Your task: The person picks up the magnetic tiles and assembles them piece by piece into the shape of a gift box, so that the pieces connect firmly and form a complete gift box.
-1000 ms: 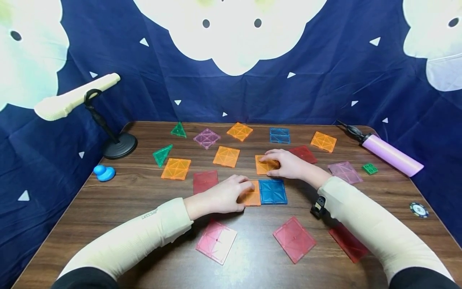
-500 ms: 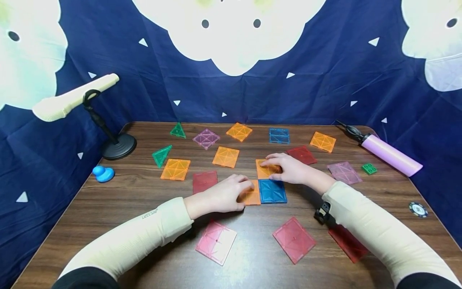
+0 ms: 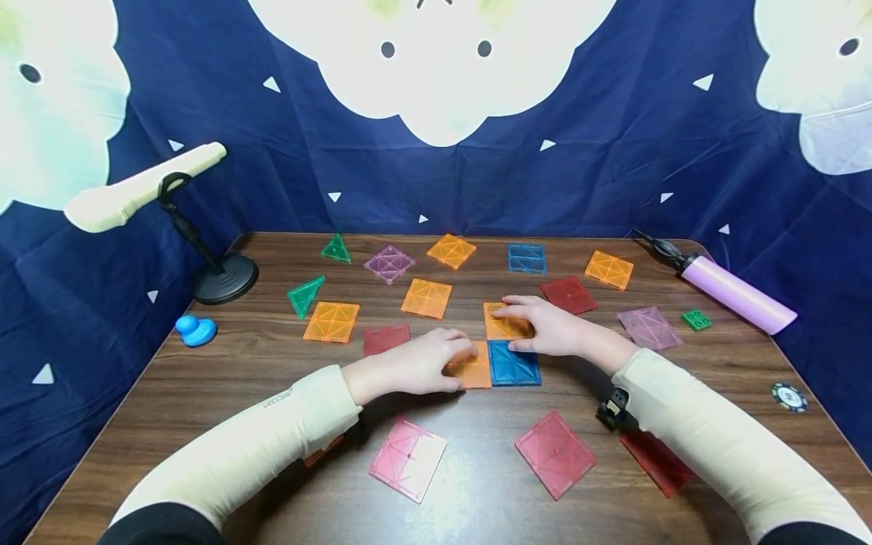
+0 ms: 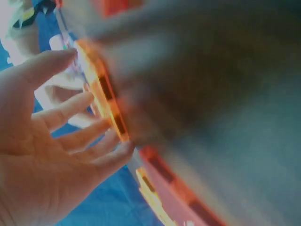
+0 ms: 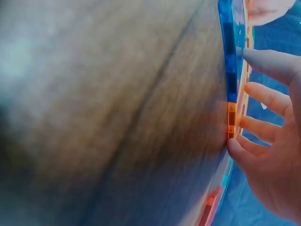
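A brown wood-grain table [image 3: 204, 393] bears translucent tiles [image 3: 426, 297], a blue square [image 3: 514, 367] touching two orange squares [image 3: 481, 371] at the middle, green triangles [image 3: 306, 296] at far left, a pink square [image 3: 407, 459] and two red squares [image 3: 555, 456] on the near side, a blue toy [image 3: 196, 331] and black stand [image 3: 226, 280] at left, a lilac cylinder [image 3: 739, 294], green brick [image 3: 697, 320] and round chip [image 3: 790, 397] at right

Apparently a cloth-walled tabletop setup: wood-grain table [image 3: 484, 484], navy cartoon-print fabric [image 3: 470, 189] on 3 sides
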### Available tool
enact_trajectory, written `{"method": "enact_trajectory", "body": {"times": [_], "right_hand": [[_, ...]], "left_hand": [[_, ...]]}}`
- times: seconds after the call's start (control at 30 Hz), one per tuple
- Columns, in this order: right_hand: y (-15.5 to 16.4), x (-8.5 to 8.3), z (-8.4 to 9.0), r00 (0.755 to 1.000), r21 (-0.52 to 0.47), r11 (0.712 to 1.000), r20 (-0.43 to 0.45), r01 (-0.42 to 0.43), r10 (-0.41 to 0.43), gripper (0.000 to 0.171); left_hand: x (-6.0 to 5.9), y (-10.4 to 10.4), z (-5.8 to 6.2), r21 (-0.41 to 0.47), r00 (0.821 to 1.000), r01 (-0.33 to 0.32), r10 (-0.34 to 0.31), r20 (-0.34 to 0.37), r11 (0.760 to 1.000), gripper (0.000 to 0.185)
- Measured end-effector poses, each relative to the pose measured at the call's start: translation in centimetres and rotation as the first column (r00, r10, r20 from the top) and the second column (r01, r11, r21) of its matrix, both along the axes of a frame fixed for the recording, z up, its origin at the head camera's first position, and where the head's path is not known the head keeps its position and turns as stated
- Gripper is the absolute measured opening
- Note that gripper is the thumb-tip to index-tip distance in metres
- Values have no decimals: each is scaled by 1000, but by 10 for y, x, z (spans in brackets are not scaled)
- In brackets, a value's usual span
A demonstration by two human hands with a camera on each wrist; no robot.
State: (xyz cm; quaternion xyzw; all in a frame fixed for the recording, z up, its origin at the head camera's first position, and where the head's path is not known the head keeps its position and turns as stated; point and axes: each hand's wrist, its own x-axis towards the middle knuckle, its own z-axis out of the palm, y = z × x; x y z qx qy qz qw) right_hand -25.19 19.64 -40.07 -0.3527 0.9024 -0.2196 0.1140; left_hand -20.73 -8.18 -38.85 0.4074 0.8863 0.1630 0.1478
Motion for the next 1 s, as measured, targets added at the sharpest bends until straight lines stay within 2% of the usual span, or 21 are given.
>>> {"method": "enact_trajectory", "body": {"times": [0.13, 0.33, 0.43, 0.53, 0.73, 1.0], "right_hand": [[2, 6, -1, 999, -24, 999, 7, -35, 35, 59], [5, 19, 0, 999, -6, 999, 30, -37, 37, 64], [5, 26, 1, 999, -5, 999, 37, -37, 37, 65], [4, 33, 1, 998, -9, 999, 38, -46, 46, 68], [3, 41, 3, 997, 4, 999, 62, -48, 48, 76], [3, 42, 6, 998, 33, 999, 54, -29, 27, 77]], "left_hand": [[-16, -10, 7, 44, 1000, -9, 10, -26, 999, 49], [-52, -31, 15, 36, 987, -113, 116, -108, 993, 46], [-67, -39, 15, 23, 982, -141, 143, -122, 990, 48], [-76, -44, 13, 1, 985, -144, 144, -92, 990, 51], [-80, -48, 7, -28, 992, -126, 126, -1, 992, 55], [-67, -33, 6, -45, 996, -94, 94, -7, 995, 54]]}}
